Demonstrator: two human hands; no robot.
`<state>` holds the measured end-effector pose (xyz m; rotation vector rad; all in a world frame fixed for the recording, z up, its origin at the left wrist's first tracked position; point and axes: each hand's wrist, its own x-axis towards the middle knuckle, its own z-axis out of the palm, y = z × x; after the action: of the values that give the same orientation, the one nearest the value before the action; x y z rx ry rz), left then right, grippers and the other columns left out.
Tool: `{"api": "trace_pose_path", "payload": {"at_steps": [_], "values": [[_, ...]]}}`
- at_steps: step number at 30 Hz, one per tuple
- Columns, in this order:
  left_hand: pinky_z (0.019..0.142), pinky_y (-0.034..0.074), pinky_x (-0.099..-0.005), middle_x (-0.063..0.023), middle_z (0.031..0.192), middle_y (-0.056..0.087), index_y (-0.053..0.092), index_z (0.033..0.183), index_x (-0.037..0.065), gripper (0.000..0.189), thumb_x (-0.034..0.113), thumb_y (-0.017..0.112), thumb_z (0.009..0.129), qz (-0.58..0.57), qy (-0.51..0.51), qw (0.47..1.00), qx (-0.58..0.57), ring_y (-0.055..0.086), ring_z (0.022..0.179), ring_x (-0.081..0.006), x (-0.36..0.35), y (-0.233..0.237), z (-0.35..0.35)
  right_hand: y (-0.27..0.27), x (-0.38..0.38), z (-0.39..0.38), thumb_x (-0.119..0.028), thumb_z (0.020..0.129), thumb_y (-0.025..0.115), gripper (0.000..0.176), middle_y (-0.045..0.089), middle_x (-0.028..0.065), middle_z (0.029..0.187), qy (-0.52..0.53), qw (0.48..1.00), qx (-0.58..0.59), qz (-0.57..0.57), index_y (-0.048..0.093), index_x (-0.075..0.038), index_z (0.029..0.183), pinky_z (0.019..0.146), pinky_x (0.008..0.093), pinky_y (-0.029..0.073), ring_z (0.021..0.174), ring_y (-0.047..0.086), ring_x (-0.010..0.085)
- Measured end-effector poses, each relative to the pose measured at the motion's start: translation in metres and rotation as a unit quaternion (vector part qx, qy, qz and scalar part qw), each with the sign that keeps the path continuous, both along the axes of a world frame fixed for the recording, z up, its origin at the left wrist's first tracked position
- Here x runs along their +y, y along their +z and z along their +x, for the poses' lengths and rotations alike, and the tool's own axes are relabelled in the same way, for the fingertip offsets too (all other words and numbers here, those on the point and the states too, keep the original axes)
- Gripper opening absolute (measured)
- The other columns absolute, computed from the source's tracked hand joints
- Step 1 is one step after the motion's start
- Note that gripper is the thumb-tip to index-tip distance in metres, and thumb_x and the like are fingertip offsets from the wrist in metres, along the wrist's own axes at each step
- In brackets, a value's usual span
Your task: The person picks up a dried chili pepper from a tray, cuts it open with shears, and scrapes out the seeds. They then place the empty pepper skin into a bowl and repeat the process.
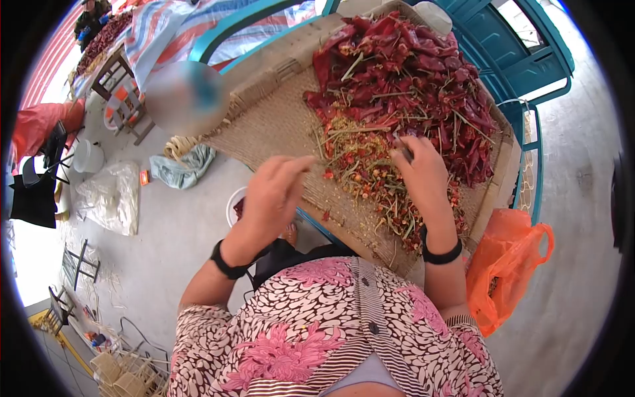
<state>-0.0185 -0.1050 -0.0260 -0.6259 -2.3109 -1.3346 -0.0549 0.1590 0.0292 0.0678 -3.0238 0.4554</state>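
A heap of dried red chili peppers (410, 73) covers the far side of a woven tray (271, 126). Nearer me on the tray lie loose stems, seeds and chili scraps (370, 175). My right hand (426, 178) is over these scraps, its fingers closed around a small dark tool (405, 151) whose kind I cannot make out. Above the tray's near left edge is my left hand (278, 195), fingers stretched toward the right and no object visible in them. Its palm is partly turned from view. Both wrists wear black bands.
An orange plastic bag (506, 271) hangs at the tray's right. A teal metal frame (489, 49) stands behind it. Below my left hand is a white bucket (234, 208). Plastic bags (109, 198), a wooden chair (119, 86) and a person (91, 20) are to the left.
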Motion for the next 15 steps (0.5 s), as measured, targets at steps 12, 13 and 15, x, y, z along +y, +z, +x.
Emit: {"api": "trace_pose_path", "payload": {"at_steps": [12,13,15], "values": [[0.066,0.049,-0.0394,-0.0129,0.093,0.061,0.061,0.105,0.007,0.02,0.008,0.06,0.085,-0.065,0.047,0.991,-0.108,0.062,0.079,-0.0326,0.045,-0.028,-0.02,-0.049,-0.007,-0.089,-0.017,0.087,0.062,0.027,0.06,0.012,0.108,0.031,0.995,-0.016,0.088,0.057,-0.01,0.113,0.077,0.0464,0.051,0.095,0.062,0.035],[0.066,0.049,-0.0391,-0.0129,0.093,0.061,0.062,0.104,0.007,0.019,0.008,0.06,0.085,-0.067,0.047,0.991,-0.105,0.062,0.079,-0.0324,0.044,-0.027,-0.021,-0.048,-0.006,-0.086,-0.017,0.088,0.061,0.025,0.06,0.0116,0.108,0.032,0.996,-0.014,0.087,0.058,-0.01,0.112,0.077,0.0455,0.05,0.096,0.061,0.0345],[0.066,0.049,-0.038,-0.0131,0.092,0.061,0.062,0.103,0.007,0.018,0.008,0.061,0.085,-0.054,0.044,0.992,-0.107,0.062,0.078,-0.0316,0.045,-0.027,-0.022,-0.04,-0.005,-0.078,-0.018,0.089,0.06,0.023,0.061,0.0107,0.103,0.017,0.998,-0.003,0.066,0.059,-0.009,0.11,0.076,0.0436,0.049,0.093,0.061,0.0325]]}}
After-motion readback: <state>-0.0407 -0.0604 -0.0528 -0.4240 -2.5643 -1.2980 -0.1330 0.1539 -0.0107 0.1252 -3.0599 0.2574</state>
